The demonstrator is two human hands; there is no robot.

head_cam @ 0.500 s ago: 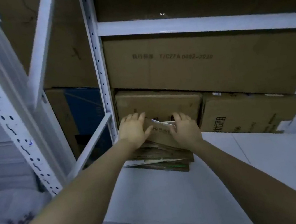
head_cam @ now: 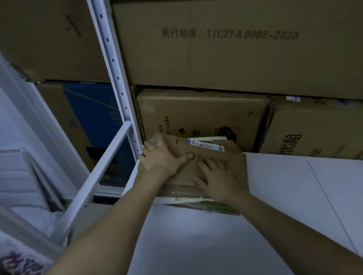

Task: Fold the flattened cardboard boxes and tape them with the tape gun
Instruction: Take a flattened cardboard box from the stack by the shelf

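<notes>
A stack of flattened cardboard boxes (head_cam: 231, 154) lies on the white shelf (head_cam: 277, 205), against the shelf's left post. The top piece is brown with a white label strip near its far edge. My left hand (head_cam: 160, 158) grips the top piece at its left far corner, fingers curled over the edge and thumb pressed on top. My right hand (head_cam: 216, 179) lies flat on the top piece, fingers spread. No tape gun is in view.
Closed cardboard cartons (head_cam: 209, 41) fill the back of the shelf, stacked in two layers. A white perforated post (head_cam: 115, 77) and a slanted brace (head_cam: 102, 177) stand left of the stack. More cartons (head_cam: 90, 117) sit behind the post.
The view has moved closer. My left hand has curled over the top piece's left corner and lifted it slightly. My right hand has slid back toward me and lies flat.
</notes>
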